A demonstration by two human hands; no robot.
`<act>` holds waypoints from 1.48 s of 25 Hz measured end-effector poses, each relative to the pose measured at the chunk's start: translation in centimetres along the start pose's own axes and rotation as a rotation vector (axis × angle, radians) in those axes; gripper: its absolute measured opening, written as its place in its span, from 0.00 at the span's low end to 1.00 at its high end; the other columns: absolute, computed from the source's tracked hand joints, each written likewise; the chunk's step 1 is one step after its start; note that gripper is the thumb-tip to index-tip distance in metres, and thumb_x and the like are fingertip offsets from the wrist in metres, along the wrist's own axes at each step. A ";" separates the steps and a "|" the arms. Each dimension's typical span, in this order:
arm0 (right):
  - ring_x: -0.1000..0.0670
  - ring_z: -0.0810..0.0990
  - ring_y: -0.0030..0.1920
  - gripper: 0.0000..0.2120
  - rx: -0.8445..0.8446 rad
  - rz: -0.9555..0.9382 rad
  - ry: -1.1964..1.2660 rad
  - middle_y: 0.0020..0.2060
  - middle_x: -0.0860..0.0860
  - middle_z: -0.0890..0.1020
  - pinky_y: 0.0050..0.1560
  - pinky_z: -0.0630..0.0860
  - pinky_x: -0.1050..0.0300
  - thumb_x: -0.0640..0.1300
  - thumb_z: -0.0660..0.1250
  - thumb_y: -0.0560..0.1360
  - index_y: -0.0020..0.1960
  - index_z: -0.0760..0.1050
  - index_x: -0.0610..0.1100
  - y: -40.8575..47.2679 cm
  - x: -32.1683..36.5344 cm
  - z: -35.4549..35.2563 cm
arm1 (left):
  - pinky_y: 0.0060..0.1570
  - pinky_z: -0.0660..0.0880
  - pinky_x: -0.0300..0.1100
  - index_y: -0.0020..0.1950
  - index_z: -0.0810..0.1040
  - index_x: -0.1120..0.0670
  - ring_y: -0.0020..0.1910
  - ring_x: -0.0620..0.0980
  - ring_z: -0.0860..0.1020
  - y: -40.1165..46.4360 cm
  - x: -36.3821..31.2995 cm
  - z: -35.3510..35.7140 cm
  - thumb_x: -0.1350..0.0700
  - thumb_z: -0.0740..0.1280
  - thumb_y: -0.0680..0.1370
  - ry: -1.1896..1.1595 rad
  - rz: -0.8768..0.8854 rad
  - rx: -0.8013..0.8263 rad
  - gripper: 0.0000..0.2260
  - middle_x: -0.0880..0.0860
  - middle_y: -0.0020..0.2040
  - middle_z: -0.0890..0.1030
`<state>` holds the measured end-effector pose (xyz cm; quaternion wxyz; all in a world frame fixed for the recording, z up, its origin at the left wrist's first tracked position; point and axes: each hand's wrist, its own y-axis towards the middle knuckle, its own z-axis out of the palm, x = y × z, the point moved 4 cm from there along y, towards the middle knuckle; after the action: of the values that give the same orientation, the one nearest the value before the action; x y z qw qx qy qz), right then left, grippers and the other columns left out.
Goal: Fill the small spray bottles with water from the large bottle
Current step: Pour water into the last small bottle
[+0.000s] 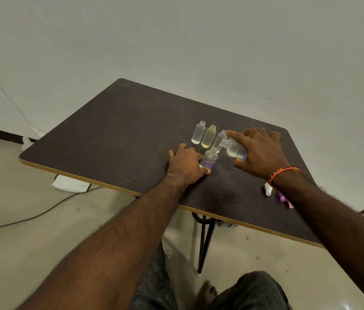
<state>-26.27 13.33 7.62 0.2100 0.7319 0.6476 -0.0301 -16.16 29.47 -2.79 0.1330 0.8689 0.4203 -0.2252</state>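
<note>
Head view puts the purple-tinted small bottle (208, 159) at the middle of things: it stands upright on the dark table (118, 135), uncapped, with your left hand (185, 166) curled around its base, thumb and fingers pinching the lower part. Your right hand (259, 153) grips the large bottle (234, 149), tipped nearly level so its open mouth sits just over the small bottle's neck. Its blue label carries print too small to read.

Count four small bottles in all. Behind the held one stand three more in a row, all uncapped: a clear frosted one (198, 135) on the left, a yellowish one (208, 137) in the middle, and a clear one (219, 140) partly hidden by the large bottle.

Near the table's right edge, by your right wrist, lie the spray caps: a white one (267, 189), a purple one (281, 196) and a pink one (290, 205), partly covered by your forearm. A red-orange thread band (280, 172) circles that wrist.
</note>
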 end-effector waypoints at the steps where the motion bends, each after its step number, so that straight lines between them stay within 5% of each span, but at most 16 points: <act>1: 0.42 0.73 0.62 0.40 0.001 -0.001 -0.005 0.64 0.47 0.76 0.61 0.65 0.40 0.58 0.73 0.68 0.76 0.62 0.59 0.0 0.0 0.0 | 0.75 0.55 0.62 0.68 0.82 0.45 0.80 0.55 0.59 0.0 0.0 0.0 0.37 0.73 0.76 0.001 0.001 0.000 0.23 0.51 0.76 0.73; 37: 0.41 0.73 0.63 0.40 0.014 -0.008 -0.024 0.64 0.45 0.76 0.62 0.64 0.39 0.58 0.73 0.68 0.77 0.62 0.59 0.0 -0.1 -0.1 | 0.74 0.57 0.62 0.66 0.83 0.46 0.79 0.54 0.60 -0.3 0.1 0.1 0.36 0.71 0.76 0.054 0.015 -0.010 0.23 0.51 0.75 0.74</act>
<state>-26.34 13.27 7.70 0.2125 0.7303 0.6477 -0.0440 -16.37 29.66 -2.91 0.1277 0.8772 0.4182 -0.1983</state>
